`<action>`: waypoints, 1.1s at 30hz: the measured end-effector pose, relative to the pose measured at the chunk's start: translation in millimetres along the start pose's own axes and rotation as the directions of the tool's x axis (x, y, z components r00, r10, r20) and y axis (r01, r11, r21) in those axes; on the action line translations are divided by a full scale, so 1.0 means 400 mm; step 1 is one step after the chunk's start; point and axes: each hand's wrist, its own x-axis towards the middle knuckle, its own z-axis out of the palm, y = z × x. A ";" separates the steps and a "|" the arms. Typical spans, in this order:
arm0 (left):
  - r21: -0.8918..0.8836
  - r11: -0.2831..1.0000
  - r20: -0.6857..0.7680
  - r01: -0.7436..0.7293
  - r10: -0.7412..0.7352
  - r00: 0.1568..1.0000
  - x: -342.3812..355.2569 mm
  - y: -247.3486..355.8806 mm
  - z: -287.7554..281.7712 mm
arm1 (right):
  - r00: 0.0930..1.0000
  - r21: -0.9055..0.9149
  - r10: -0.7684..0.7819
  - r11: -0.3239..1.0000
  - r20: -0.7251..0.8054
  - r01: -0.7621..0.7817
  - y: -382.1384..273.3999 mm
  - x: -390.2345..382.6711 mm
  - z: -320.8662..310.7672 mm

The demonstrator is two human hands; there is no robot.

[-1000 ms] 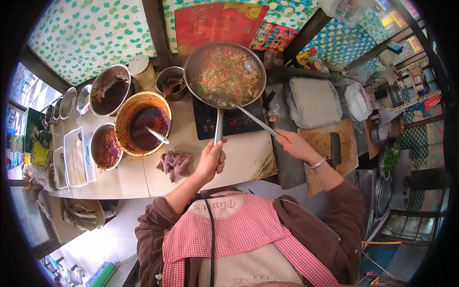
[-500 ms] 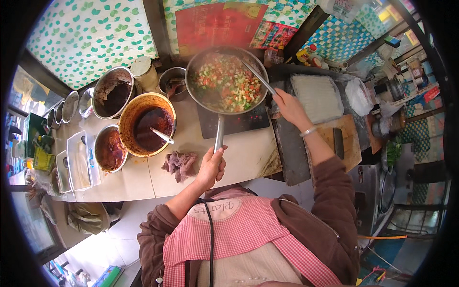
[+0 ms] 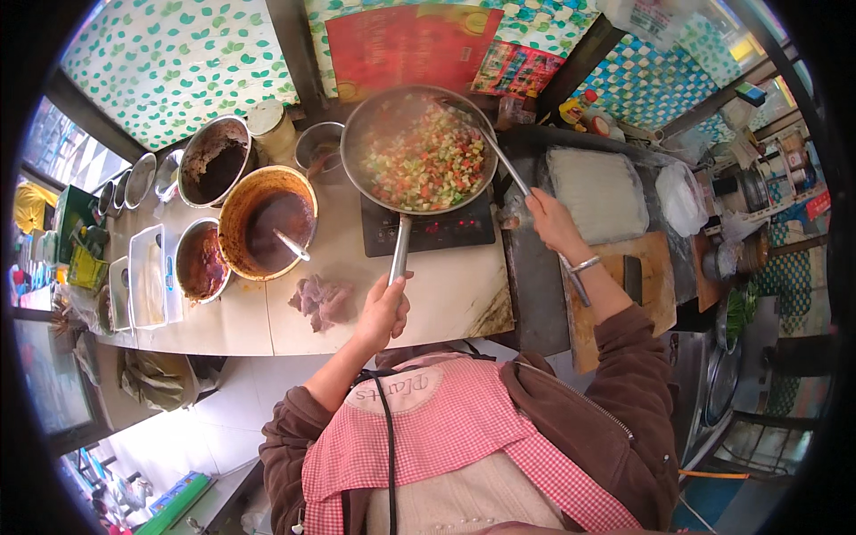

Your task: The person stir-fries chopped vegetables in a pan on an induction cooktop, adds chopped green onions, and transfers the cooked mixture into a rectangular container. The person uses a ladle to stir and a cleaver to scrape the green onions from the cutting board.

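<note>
Place: a cramped kitchen, seemingly a food stall's
Cooking: induction cooktop (image 3: 428, 236) under a frying pan (image 3: 355, 150) of diced vegetables (image 3: 428, 153)
Seasoning: deep pot (image 3: 234, 223) of dark sauce (image 3: 273, 216)
Chopping: wooden cutting board (image 3: 658, 287)
Enclosure: leaf-patterned coverings (image 3: 183, 71) between dark frame posts (image 3: 299, 53)

A crowded tabletop (image 3: 459, 299)
A crumpled purplish cloth (image 3: 323, 301) lies near a yellowish pot (image 3: 234, 230) of dark red sauce (image 3: 275, 214), a spoon (image 3: 291, 244) leaning in it; a wooden board (image 3: 659, 294) bears a dark oblong object (image 3: 632, 280).
</note>
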 end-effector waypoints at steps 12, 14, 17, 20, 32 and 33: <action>-0.030 0.999 -0.055 -0.043 0.042 0.998 0.011 -0.027 0.063 | 0.948 0.169 -0.199 0.973 0.248 0.160 -0.039 -0.151 -0.061; -0.028 0.999 -0.059 -0.046 0.044 0.997 0.011 -0.030 0.063 | 0.890 0.191 0.046 0.970 0.453 -0.147 -0.086 -0.184 -0.109; -0.045 0.998 -0.060 -0.035 0.032 0.998 0.011 -0.025 0.070 | 0.844 -0.002 0.113 0.991 0.525 -0.131 -0.064 -0.157 -0.087; -0.055 0.998 -0.044 -0.023 0.021 0.999 0.010 -0.019 0.079 | 0.886 -0.198 -0.382 0.877 0.263 0.437 0.092 -0.051 -0.005; 0.004 0.999 -0.066 -0.046 0.046 0.997 0.012 -0.028 0.071 | 0.919 -0.380 -0.392 0.843 0.053 0.381 -0.110 0.191 0.001; 0.003 0.999 -0.065 -0.045 0.045 0.997 0.013 -0.028 0.071 | 0.918 -0.451 -0.393 0.810 0.057 0.375 -0.124 0.205 0.015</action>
